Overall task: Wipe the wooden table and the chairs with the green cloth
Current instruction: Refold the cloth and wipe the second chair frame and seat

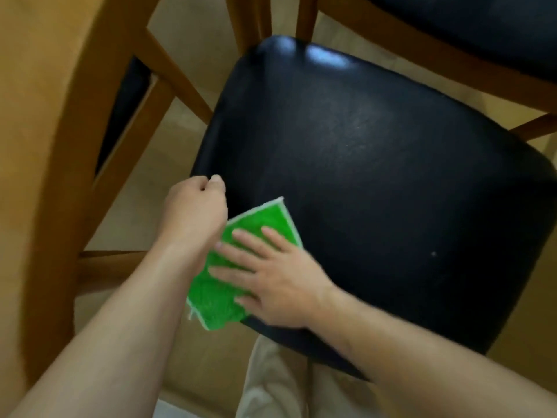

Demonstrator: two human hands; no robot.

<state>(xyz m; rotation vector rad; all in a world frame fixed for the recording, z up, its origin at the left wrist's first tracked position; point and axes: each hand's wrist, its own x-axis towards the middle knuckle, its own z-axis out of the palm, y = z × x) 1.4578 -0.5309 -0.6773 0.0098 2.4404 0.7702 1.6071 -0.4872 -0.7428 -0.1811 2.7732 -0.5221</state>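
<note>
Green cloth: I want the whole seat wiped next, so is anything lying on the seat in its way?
Nothing visible. The right hand presses the green cloth flat at the black seat's near-left corner; the left hand rests curled at the seat's left edge, beside the cloth.

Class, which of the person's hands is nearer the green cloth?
Right. The right hand presses flat on the green cloth; the left hand grips the black seat edge beside it.

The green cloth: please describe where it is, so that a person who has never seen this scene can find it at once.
Start from the large black chair seat that fills the middle of the view. At its near left edge the right hand presses flat on the green cloth, which partly hangs over that edge. It is the only bright green thing, with a pale border, among brown wood and black padding.
</note>
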